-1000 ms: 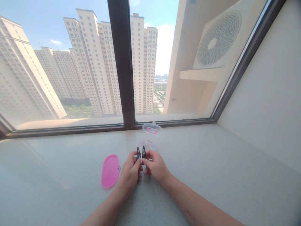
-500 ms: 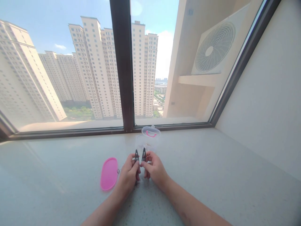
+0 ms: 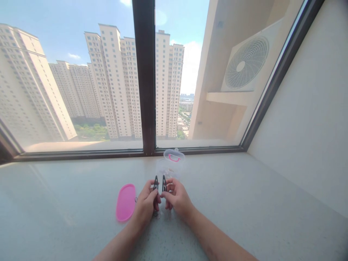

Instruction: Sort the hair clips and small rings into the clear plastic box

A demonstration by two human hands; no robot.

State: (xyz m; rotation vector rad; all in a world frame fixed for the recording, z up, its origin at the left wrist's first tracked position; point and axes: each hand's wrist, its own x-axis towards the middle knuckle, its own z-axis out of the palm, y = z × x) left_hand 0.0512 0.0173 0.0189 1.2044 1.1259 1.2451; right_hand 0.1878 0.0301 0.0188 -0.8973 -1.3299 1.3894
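The two black clips (image 3: 156,182) are showing a smooth, dark finish, and it is proving hard to tell metal from plastic. The flat pink piece (image 3: 125,203) is looking like smooth, satiny plastic. The clear lid (image 3: 170,152) is letting light through like thin plastic, while its pink handle (image 3: 174,160) is appearing opaque. The ledge (image 3: 231,203) is displaying a speckled, stone-like surface, polished enough to be catching pale streaks. The window frame (image 3: 146,79) is resembling dark metal, and the wall (image 3: 304,127) is looking matt
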